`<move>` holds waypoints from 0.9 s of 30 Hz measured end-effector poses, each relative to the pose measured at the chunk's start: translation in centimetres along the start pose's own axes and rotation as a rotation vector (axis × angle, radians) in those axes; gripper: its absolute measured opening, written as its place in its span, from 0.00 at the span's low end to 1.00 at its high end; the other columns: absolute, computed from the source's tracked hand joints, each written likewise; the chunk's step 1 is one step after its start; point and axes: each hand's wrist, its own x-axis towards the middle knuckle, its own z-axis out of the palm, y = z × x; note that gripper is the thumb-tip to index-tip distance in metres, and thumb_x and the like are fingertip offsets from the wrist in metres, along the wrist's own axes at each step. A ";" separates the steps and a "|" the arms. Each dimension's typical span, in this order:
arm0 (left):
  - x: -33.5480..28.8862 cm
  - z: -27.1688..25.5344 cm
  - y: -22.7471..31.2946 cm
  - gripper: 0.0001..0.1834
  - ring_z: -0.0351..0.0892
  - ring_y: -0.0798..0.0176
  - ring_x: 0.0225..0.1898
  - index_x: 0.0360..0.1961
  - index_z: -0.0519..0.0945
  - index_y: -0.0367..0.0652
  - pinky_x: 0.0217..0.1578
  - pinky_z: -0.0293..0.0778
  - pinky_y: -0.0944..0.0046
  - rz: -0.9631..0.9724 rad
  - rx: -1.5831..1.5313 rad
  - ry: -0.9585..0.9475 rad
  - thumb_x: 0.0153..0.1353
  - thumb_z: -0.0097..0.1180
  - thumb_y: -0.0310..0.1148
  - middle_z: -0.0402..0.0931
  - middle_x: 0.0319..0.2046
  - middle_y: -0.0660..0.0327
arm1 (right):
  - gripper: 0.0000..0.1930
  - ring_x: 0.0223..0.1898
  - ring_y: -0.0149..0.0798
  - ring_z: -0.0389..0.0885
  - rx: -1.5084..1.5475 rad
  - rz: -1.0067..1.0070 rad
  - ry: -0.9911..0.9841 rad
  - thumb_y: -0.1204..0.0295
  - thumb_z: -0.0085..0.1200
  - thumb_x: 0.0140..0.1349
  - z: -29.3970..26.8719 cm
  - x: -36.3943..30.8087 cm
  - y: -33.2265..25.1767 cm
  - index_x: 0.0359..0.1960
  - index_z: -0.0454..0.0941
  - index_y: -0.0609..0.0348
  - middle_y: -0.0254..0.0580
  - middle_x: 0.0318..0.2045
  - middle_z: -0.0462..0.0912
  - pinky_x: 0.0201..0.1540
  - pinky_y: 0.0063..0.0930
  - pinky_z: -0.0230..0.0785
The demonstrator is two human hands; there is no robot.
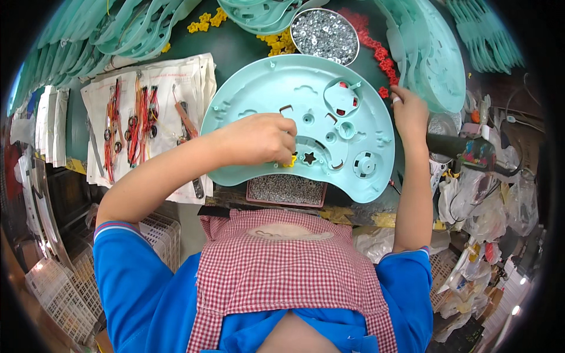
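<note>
A curved teal plastic shell (259,88) lies in front of me with its hollow side, posts and cut-outs facing up. My left hand (265,140) is over its middle, fingers pinched on a small yellow star-shaped piece (289,161) at the shell's lower part. Just right of that piece is a star-shaped hole (309,157). Beyond the shell's right edge, my right hand (410,112) has its fingertips drawn together beside a row of red star-shaped pieces (384,56); what they grip, if anything, is hidden. A red-and-white part sits in the shell's round opening (342,99).
A bowl of shiny metal parts (325,35) stands behind the shell, near yellow star pieces (276,42). Wired components (141,117) lie on white bags at left. A tray of small screws (286,190) is at the near edge. Stacked teal shells (424,53) crowd the back; a dark-handled tool (465,150) is right.
</note>
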 end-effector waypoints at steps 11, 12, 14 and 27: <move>1.7 0.2 0.5 0.04 0.74 0.64 0.36 0.23 0.83 0.45 0.36 0.75 0.62 -0.112 0.030 -0.085 0.44 0.61 0.29 0.76 0.26 0.70 | 0.19 0.39 0.57 0.82 -0.351 -0.294 -0.198 0.65 0.50 0.61 2.0 -0.2 0.7 0.54 0.77 0.46 0.55 0.35 0.83 0.41 0.47 0.75; 1.8 0.4 0.6 0.03 0.73 0.64 0.36 0.23 0.83 0.44 0.36 0.76 0.62 -0.129 -0.005 -0.068 0.44 0.61 0.29 0.76 0.26 0.69 | 0.19 0.39 0.57 0.82 -0.340 -0.314 -0.193 0.65 0.49 0.61 2.2 -0.4 0.9 0.54 0.77 0.46 0.55 0.34 0.83 0.41 0.47 0.74; 2.0 0.1 0.9 0.03 0.74 0.64 0.36 0.23 0.83 0.44 0.35 0.76 0.62 -0.145 0.053 -0.109 0.45 0.61 0.29 0.76 0.26 0.69 | 0.15 0.35 0.52 0.83 -0.154 -0.285 -0.059 0.66 0.53 0.62 2.2 -0.7 1.5 0.50 0.81 0.45 0.52 0.36 0.83 0.40 0.40 0.75; 1.0 1.9 0.2 0.05 0.75 0.66 0.39 0.26 0.85 0.46 0.35 0.77 0.65 -0.200 0.054 0.011 0.45 0.62 0.31 0.77 0.31 0.72 | 0.16 0.47 0.36 0.74 0.239 -0.934 -0.424 0.79 0.63 0.47 1.9 -7.4 -7.4 0.38 0.86 0.44 0.24 0.38 0.83 0.67 0.50 0.49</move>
